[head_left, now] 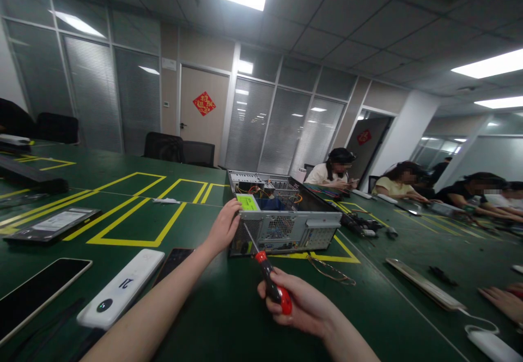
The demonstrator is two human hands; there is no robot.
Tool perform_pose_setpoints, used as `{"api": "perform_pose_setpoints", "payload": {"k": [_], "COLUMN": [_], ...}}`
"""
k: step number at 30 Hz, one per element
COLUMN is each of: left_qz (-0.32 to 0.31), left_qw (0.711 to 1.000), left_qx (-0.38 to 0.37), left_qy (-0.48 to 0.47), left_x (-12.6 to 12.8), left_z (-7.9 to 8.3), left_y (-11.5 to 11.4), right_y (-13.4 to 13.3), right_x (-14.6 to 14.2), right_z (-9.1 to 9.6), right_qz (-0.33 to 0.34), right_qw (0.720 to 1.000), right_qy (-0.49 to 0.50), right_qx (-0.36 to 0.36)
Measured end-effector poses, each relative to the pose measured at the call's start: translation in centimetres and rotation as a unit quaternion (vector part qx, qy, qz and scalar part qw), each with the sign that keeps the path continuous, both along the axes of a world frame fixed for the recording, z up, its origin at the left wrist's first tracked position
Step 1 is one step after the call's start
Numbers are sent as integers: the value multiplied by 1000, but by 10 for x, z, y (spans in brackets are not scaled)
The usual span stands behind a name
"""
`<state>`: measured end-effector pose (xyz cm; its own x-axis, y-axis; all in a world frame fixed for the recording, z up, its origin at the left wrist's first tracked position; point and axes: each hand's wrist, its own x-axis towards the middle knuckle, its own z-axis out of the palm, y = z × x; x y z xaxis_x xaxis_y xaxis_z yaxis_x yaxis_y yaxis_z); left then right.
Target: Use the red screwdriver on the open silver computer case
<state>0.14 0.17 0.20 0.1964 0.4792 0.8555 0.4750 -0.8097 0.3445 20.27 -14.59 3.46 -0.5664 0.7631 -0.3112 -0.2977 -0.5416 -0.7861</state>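
While right hand (300,300) grips rounded screwdriver (266,270), left hand (224,227) clasps boxy, perforated metal case (299,230)

The grey metal case (300,230) lies flat on the green surface (229,318), open on top, wiring (255,190) exposed, vented panel (281,227) nearest. The red-and-black screwdriver (267,272) slants up-left, its tip at that panel.

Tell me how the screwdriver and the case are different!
The screwdriver is small and thin; the case is big and boxy. The screwdriver's handle is red and black; the case's back is grey. The screwdriver slants in the right hand; the case sits on the table. Both have a hand on them: the left hand touches the case.
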Motion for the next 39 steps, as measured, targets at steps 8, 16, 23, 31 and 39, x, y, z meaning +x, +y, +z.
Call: {"api": "perform_pose_setpoints", "payload": {"k": [8,16,23,31,39], "left_qz": [0,-1,-1,-4,4], "left_qw": [1000,1000,1000,1000,1000], "left_qx": [7,5,5,-1,1], "left_qy": [-3,-6,-3,-2,1], "left_x": [1,1,1,0,0], "left_z": [1,-1,-1,-1,-1], "left_y": [-1,2,1,1,2], "right_y": [-10,-16,-17,-12,-11], "right_x": [-18,-31,-29,-23,-27], "right_z": [11,15,16,6,4], "right_qz": [-29,-85,-134,-79,-117], "right_qw": [976,955,948,953,956], "right_qy": [124,204,168,200,148], "right_qx": [-176,-200,-235,-213,-226]}}
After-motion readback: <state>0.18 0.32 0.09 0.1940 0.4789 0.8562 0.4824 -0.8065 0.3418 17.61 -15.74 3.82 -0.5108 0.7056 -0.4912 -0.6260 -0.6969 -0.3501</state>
